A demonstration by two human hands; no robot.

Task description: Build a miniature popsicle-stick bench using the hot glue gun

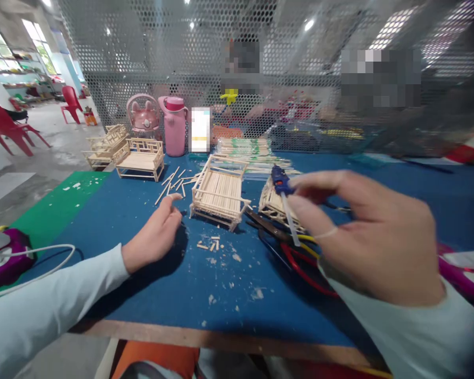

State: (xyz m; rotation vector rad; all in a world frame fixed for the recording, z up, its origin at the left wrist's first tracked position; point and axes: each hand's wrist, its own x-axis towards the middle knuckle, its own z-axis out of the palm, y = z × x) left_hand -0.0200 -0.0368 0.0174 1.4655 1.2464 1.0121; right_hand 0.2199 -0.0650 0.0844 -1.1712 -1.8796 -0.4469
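Observation:
My right hand (375,237) is raised at the right. Its thumb and forefinger pinch a small blue glue gun (281,180), with a translucent glue stick (291,220) jutting from it toward me. A pale cover shows on the thumb. On the blue tabletop, my left hand (158,229) rests with loosely bent fingers apart and nothing visible in them. Just right of it stands a miniature wooden bed-like frame (219,192), apart from the fingers. Loose thin sticks (177,181) lie beyond the left hand. Behind the glue gun is another small slatted piece (270,202), partly hidden.
Pliers (272,226) and red-handled cutters (300,268) lie beneath the right hand. Miniature benches (140,158), a pink bottle (175,126) and stick bundles (243,147) line the back before a perforated metal screen (142,58). A purple power strip (13,258) sits left.

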